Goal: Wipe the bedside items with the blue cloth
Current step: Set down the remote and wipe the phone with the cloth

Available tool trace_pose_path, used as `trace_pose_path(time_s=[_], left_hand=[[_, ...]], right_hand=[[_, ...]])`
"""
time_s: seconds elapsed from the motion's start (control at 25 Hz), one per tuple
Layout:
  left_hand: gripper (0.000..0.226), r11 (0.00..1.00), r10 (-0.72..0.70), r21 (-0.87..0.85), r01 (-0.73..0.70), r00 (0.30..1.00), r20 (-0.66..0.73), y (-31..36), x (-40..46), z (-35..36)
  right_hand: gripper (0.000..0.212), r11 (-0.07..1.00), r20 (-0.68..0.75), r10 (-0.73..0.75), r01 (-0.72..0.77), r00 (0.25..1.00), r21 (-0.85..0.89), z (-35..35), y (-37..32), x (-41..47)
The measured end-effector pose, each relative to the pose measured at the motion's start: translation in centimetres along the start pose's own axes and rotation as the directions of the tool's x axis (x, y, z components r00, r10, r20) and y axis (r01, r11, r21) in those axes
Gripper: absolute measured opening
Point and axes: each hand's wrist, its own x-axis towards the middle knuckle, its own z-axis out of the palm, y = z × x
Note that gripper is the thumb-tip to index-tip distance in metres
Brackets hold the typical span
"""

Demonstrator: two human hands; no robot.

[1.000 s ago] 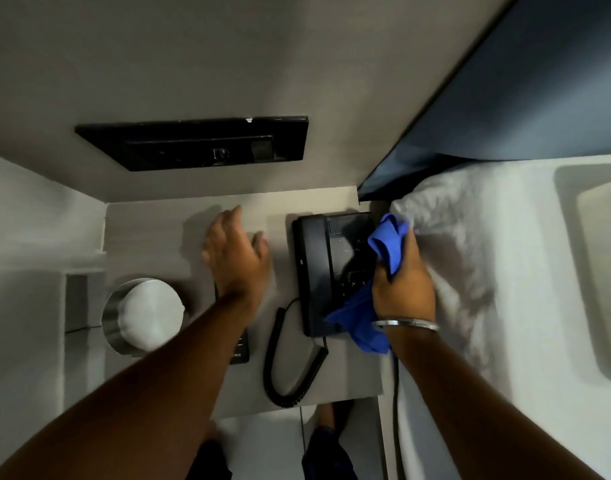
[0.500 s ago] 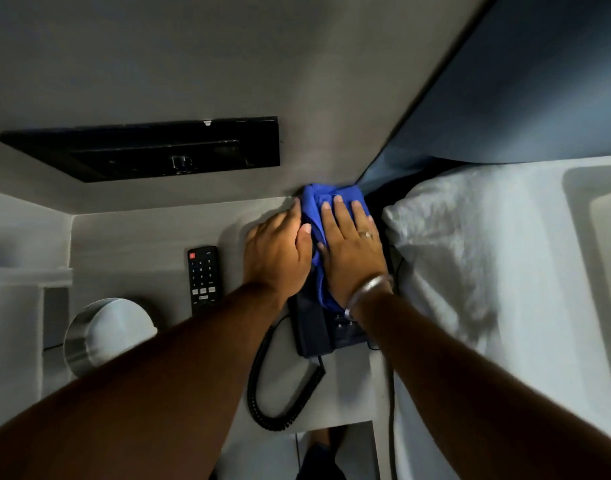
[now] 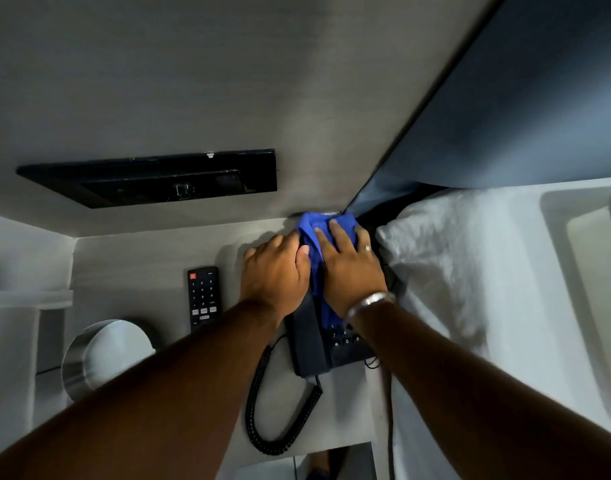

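A black desk telephone (image 3: 319, 348) sits on the pale bedside table (image 3: 124, 265), its coiled cord (image 3: 262, 420) looping toward me. The blue cloth (image 3: 312, 233) lies over the phone's far end, reaching the wall. My right hand (image 3: 351, 268) presses flat on the cloth, fingers spread. My left hand (image 3: 274, 271) lies palm down on the handset side of the phone, right beside the cloth, thumb touching it. A black remote control (image 3: 203, 296) lies to the left of the phone.
A round metal lamp shade (image 3: 103, 355) stands at the table's left front. A black switch panel (image 3: 151, 178) is set in the wall behind. White bedding and a pillow (image 3: 470, 271) press against the table's right edge. A dark headboard (image 3: 522, 116) rises behind the bed.
My right hand carried the cloth from the phone's near right side to its far end and laid it flat. My left hand moved off the remote onto the phone.
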Motion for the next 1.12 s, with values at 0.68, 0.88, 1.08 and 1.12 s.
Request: trace_pose_path(time_s=[0.68, 0.88, 1.08, 1.12], left_hand=[[0.036, 0.974, 0.035, 0.22, -0.055, 0.995, 0.096, -0.1, -0.1, -2.1], [0.037, 0.987, -0.038, 0.157, 0.026, 0.997, 0.073, 0.3, -0.4, -1.6], [0.036, 0.989, -0.018, 0.15, 0.007, 0.997, 0.071, -0.2, -0.3, -1.5], [0.036, 0.989, -0.013, 0.149, 0.002, 0.998, 0.069, -0.2, -0.4, -1.4]], right_hand=[[0.065, 0.998, 0.077, -0.032, 0.027, 0.997, 0.064, 3.1, -1.4, -15.5], [0.065, 0.949, 0.007, 0.284, -0.282, 0.959, 0.137, 2.5, -3.5, -13.6], [0.071, 0.998, -0.039, 0.046, -0.045, 0.998, 0.04, 3.0, -0.2, -14.3], [0.072, 0.992, -0.088, 0.114, -0.11, 0.99, 0.056, 3.3, 0.9, -14.8]])
